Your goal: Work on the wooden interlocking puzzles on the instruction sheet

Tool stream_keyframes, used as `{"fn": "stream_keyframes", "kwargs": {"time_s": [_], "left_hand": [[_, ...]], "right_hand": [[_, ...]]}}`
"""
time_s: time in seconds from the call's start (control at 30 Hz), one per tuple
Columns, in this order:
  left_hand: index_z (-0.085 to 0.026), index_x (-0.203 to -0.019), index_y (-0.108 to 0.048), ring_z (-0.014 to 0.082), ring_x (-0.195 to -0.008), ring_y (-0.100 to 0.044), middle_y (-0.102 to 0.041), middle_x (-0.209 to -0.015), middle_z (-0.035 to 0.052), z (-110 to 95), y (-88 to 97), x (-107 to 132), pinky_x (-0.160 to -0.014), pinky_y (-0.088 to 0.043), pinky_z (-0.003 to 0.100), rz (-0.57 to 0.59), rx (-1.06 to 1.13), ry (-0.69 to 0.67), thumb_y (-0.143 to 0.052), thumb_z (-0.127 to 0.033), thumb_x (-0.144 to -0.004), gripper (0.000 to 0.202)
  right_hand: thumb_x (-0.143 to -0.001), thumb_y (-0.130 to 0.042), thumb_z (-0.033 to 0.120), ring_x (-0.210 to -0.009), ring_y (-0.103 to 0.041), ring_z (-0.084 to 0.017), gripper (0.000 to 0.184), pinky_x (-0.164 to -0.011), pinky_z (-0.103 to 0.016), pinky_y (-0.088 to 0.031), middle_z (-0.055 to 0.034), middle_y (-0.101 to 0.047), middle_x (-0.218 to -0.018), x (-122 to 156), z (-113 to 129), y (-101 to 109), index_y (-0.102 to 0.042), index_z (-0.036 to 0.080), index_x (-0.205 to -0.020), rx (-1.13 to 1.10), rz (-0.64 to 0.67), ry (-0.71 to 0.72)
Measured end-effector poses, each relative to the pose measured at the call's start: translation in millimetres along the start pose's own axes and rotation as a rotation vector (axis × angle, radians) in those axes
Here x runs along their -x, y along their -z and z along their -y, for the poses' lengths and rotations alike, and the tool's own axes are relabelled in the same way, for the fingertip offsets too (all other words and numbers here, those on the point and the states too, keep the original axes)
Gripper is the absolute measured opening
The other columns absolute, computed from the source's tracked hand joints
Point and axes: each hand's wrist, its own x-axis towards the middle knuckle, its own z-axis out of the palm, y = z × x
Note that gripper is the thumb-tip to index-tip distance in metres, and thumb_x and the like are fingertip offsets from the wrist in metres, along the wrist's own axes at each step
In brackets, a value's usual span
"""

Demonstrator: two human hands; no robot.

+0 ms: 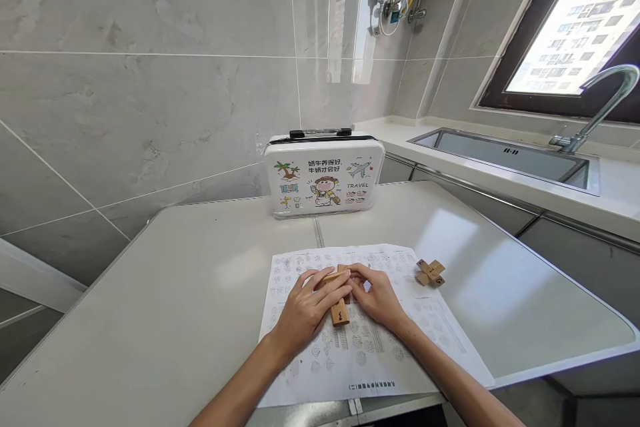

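My left hand lies over a partly built wooden burr puzzle, its fingers curved across the upper side. From the right, my right hand pinches the same puzzle between thumb and fingers. One bar end with a dark marking juts out toward me; the fingers hide much of the rest. Beneath both hands is a white instruction sheet printed with small puzzle diagrams. A second wooden burr puzzle, with crossed bars, rests at the sheet's right edge, apart from my hands.
A white cartoon-printed case stands upright at the back of the white folding table, against the grey tiled wall. To the right runs a counter with a sink and a faucet below a window.
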Motion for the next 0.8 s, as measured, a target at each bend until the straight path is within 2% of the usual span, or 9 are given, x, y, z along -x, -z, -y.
{"fn": "stream_keyframes", "kwargs": {"time_s": [0.2, 0.43, 0.67, 0.8], "left_hand": [[-0.026, -0.158, -0.04, 0.0257, -0.148, -0.047, -0.061, -0.151, 0.0048, 0.2, -0.4, 0.1, -0.115, -0.038, 0.048, -0.018, 0.024, -0.032, -0.045, -0.011, -0.105, 0.056], [-0.025, -0.157, -0.041, 0.0264, -0.149, -0.044, -0.06, -0.152, 0.0055, -2.8, -1.4, -0.1, -0.116, -0.039, 0.048, -0.003, 0.012, -0.008, -0.045, -0.01, -0.104, 0.056], [-0.025, -0.15, -0.05, 0.0241, -0.15, -0.044, -0.062, -0.15, 0.0041, 1.9, 1.3, 1.0, -0.116, -0.039, 0.047, -0.036, 0.068, -0.039, -0.043, -0.008, -0.104, 0.05], [-0.024, -0.149, -0.052, 0.0259, -0.15, -0.044, -0.064, -0.148, 0.0059, -2.6, 0.5, -1.0, -0.115, -0.041, 0.048, -0.018, 0.037, -0.049, -0.044, -0.013, -0.105, 0.045]], "right_hand": [[-0.092, -0.053, 0.02, -0.057, -0.056, -0.016, 0.017, -0.06, -0.027, -0.047, 0.0011, -0.069, -0.071, 0.1, 1.1, -0.1, -0.068, 0.023, -0.1, 0.02, 0.018, -0.022], [-0.09, -0.054, 0.02, -0.057, -0.053, -0.016, 0.019, -0.058, -0.026, -0.045, 0.0013, -0.066, -0.068, 0.4, 0.1, -1.0, -0.068, 0.023, -0.101, 0.043, 0.012, -0.015], [-0.095, -0.054, 0.027, -0.066, -0.063, -0.019, 0.018, -0.067, -0.03, -0.051, -0.002, -0.073, -0.076, -1.3, 1.8, 2.0, -0.069, 0.022, -0.104, -0.02, 0.031, -0.047], [-0.096, -0.056, 0.029, -0.065, -0.064, -0.018, 0.013, -0.065, -0.029, -0.05, -0.0013, -0.072, -0.074, -0.3, 0.2, -0.7, -0.068, 0.023, -0.097, 0.009, 0.018, -0.042]]}}
